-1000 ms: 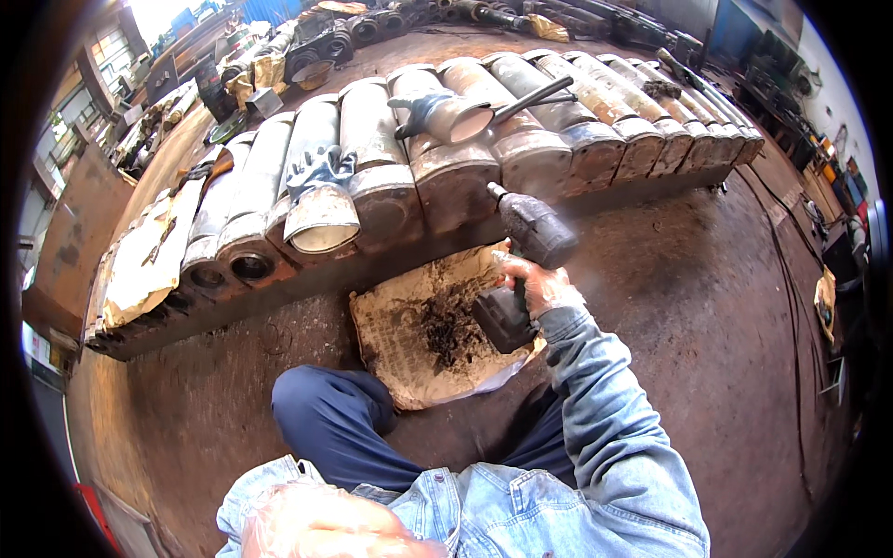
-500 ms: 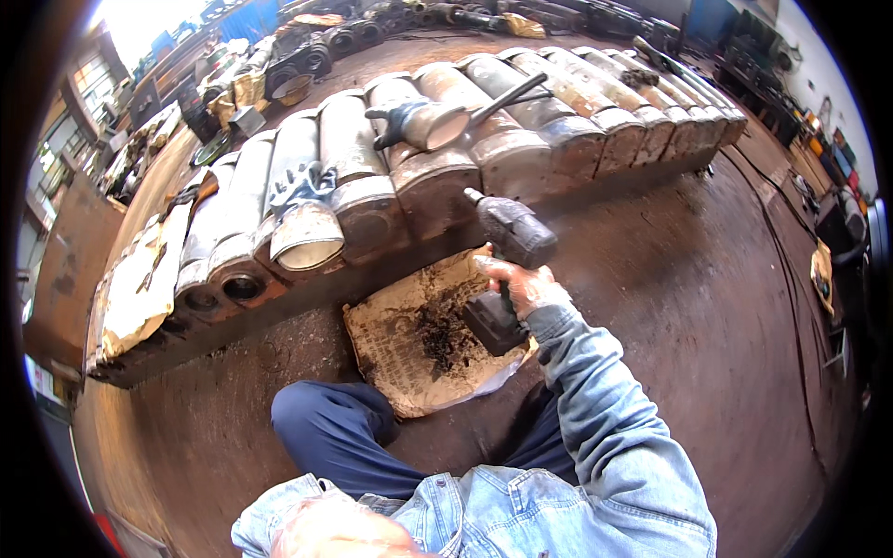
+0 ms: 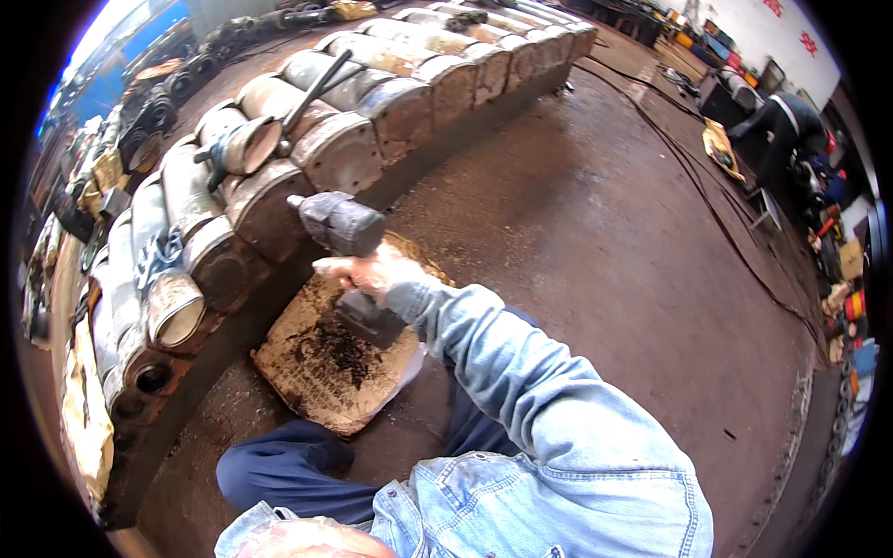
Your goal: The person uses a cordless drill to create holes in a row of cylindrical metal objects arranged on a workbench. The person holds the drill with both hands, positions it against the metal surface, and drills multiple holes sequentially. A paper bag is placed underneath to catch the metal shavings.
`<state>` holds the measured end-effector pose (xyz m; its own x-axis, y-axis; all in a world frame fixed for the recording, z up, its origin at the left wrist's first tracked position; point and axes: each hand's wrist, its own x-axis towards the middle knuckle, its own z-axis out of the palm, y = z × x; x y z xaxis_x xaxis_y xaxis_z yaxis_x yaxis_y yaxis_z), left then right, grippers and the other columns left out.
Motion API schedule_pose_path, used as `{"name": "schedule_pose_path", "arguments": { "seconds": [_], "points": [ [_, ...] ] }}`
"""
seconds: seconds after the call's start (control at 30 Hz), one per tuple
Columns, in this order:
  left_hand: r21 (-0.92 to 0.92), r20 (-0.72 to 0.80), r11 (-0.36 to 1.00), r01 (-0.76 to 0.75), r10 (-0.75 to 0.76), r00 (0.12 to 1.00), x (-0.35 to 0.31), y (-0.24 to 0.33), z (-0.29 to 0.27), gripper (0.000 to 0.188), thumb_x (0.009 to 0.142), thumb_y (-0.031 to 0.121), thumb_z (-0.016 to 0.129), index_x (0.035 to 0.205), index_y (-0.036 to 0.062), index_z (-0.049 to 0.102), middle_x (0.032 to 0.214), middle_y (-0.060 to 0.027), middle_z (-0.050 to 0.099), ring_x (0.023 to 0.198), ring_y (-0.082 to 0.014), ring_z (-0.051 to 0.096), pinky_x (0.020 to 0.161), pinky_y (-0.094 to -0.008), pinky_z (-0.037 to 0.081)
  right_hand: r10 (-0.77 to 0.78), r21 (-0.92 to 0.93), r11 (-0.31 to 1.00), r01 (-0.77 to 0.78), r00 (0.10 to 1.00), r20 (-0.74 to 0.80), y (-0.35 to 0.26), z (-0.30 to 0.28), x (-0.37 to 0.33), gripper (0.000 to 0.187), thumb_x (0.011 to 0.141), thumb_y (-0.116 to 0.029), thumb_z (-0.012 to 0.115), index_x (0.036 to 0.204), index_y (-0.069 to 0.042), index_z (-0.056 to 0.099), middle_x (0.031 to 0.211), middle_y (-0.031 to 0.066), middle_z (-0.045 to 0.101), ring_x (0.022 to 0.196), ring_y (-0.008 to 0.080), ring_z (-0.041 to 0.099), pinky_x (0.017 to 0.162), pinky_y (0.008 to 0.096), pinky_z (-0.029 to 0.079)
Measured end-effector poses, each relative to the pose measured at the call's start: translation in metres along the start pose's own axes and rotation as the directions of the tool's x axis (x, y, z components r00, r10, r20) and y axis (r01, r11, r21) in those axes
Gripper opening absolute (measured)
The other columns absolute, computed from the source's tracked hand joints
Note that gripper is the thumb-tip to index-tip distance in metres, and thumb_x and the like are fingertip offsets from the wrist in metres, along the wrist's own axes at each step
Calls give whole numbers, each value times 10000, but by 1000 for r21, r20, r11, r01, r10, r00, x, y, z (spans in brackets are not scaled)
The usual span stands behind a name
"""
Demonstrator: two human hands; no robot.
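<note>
My right hand (image 3: 372, 272) is wrapped around the grip of a dark cordless impact wrench (image 3: 341, 223). Its stubby metal nose points left, toward a row of grimy metal cylinders (image 3: 268, 206), and appears apart from them. Below the tool's battery base lies a stained sheet of cardboard (image 3: 307, 395) with a heap of dark debris (image 3: 339, 353) on it. My left hand does not show.
Atop the row lie short open metal sleeves (image 3: 177, 307), work gloves (image 3: 160, 258) and a dark bar (image 3: 314, 93). Yellowish paper (image 3: 86, 418) covers the near left end. Cables (image 3: 684, 163) cross the brown floor; a dark-clothed person (image 3: 786, 130) bends at far right.
The view has swung to the right, so the row, cardboard and wrench sit farther left in the picture. My right hand still grips the wrench. The bent person has come into view.
</note>
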<state>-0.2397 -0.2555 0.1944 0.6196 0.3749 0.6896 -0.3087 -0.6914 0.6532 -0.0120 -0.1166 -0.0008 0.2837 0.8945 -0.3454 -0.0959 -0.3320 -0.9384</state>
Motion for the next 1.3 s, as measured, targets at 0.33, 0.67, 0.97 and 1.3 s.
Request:
{"name": "schedule_pose_path", "arguments": {
  "seconds": [0.33, 0.67, 0.97, 1.3],
  "points": [
    [-126, 137, 992, -4, 21, 990, 22, -27, 31, 779, 760, 517, 719, 1271, 117, 290, 1205, -192, 479, 1013, -392, 480, 830, -532, 363, -383, 150, 913, 379, 924, -1, -15, -16, -20, 752, 741, -345, 915, 1354, -80, 570, 988, 85, 700, 839, 191, 657, 743, 393, 575],
    [-199, 223, 980, 27, 18, 975, 25, -39, 53, 1014, 766, 625, 727, 1459, 89, 215, 1392, -230, 404, 1200, -446, 458, 976, -589, 372, -177, 29, 984, 177, 984, -6, -18, -40, -33, 748, 797, -298, 858, 1447, -113, 537, 1259, 114, 669, 1133, 243, 632, 980, 370, 509],
    [-485, 145, 818, 309, -274, 951, 6, -76, 11, 1228, 772, 723, 734, 1628, 65, 148, 1560, -265, 336, 1369, -494, 438, 1107, -640, 381, -127, 32, 991, 128, 992, -20, 9, -28, 8, 519, 813, -346, 818, 1231, -82, 660, 926, 57, 688, 773, 165, 614, 719, 327, 502],
    [-998, 50, -8, 59, -650, 758, -229, -68, -82, 1090, 882, 875, 392, 1611, 77, 249, 1684, -251, 167, 1535, -472, 222, 1198, -707, 186, -195, 347, 917, 196, 980, -39, 10, -6, 6, 340, 809, -43, 712, 1148, -17, 690, 791, 38, 663, 625, 133, 595, 614, 275, 485]
  ]
}}
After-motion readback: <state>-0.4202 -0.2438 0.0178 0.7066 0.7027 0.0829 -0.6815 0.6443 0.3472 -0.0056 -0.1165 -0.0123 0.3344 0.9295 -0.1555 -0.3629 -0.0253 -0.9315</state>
